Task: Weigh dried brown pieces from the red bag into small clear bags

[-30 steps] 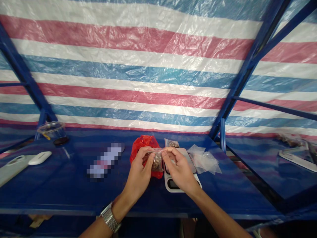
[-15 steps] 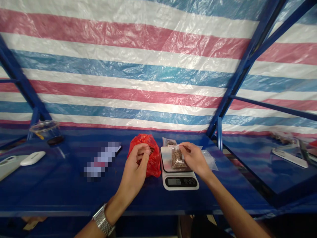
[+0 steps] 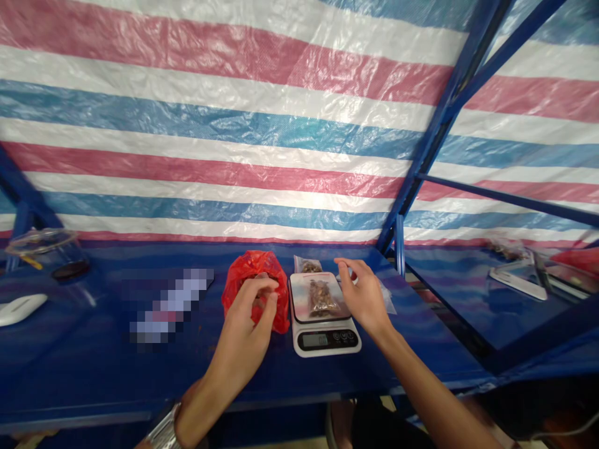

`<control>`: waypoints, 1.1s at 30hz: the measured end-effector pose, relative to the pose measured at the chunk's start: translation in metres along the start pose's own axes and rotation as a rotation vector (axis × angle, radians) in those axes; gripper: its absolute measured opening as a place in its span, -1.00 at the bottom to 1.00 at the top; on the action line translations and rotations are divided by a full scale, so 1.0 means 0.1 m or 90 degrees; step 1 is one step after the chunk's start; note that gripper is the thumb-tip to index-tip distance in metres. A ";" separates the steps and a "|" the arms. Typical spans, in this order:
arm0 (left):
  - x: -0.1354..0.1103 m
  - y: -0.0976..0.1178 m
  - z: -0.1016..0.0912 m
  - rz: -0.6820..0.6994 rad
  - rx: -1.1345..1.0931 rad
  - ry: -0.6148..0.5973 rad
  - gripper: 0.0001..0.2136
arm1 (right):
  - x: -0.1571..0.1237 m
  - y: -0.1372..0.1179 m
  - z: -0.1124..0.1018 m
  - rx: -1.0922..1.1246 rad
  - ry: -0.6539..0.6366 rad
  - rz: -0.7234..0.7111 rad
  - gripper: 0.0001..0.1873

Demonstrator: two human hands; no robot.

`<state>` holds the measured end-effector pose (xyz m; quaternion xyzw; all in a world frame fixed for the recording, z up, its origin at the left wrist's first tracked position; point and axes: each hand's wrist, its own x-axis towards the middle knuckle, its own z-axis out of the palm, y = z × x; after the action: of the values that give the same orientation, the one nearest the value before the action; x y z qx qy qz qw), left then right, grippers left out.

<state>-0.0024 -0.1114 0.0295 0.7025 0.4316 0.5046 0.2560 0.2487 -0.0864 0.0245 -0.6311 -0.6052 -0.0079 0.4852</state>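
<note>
A small clear plastic bag of brown dried pieces [image 3: 321, 298] lies on the plate of a white kitchen scale [image 3: 299, 346] with a dark display. Just right of the plate is my right hand [image 3: 365, 294], its thumb and fingers apart and nothing seen between them. My left hand [image 3: 248, 327] hovers at the mouth of a red plastic bag [image 3: 233, 280]. Its thumb and fingers are curved with a gap between them, and brown contents show behind. Behind the scale rests another small filled bag [image 3: 309, 266]. Clear plastic bags [image 3: 387, 300] lie partly hidden behind my right hand.
All this stands on a blue table [image 3: 187, 374] before a striped plastic sheet [image 3: 234, 149]. At left are a clear container with dark liquid [image 3: 70, 268] and a white object [image 3: 22, 308]. A blue metal post [image 3: 399, 246] rises at right.
My right hand has let go of the small filled bag and moved off to its right, leaving the bag on the scale. My left hand's fingers have parted. The view has shifted right.
</note>
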 end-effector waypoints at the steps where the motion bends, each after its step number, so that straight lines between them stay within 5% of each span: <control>1: -0.02 0.01 -0.02 0.030 0.043 -0.033 -0.84 | -0.01 -0.02 -0.02 0.005 -0.002 -0.002 -0.55; 6: -0.08 -0.05 -0.15 0.196 0.330 -0.262 -0.72 | -0.06 -0.05 -0.09 0.023 -0.004 -0.008 -0.59; 10: -0.04 -0.18 -0.22 0.203 0.471 -0.292 -0.66 | -0.06 -0.04 -0.12 0.019 0.008 -0.004 -0.60; 17: 0.02 -0.21 -0.28 0.210 0.554 -0.268 -0.57 | -0.05 -0.07 -0.14 -0.008 -0.005 -0.006 -0.62; 26: -0.08 0.05 -0.19 0.269 0.492 -0.161 -0.51 | -0.08 -0.14 -0.12 -0.089 -0.049 -0.033 -0.68; 33: -0.10 0.05 -0.16 0.288 0.444 -0.124 -0.60 | -0.13 -0.15 -0.07 -0.144 -0.106 0.000 -0.66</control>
<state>-0.0168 -0.1241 0.0343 0.8684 0.3856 0.3028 -0.0745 0.2381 -0.1035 0.0295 -0.6801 -0.6388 -0.0238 0.3589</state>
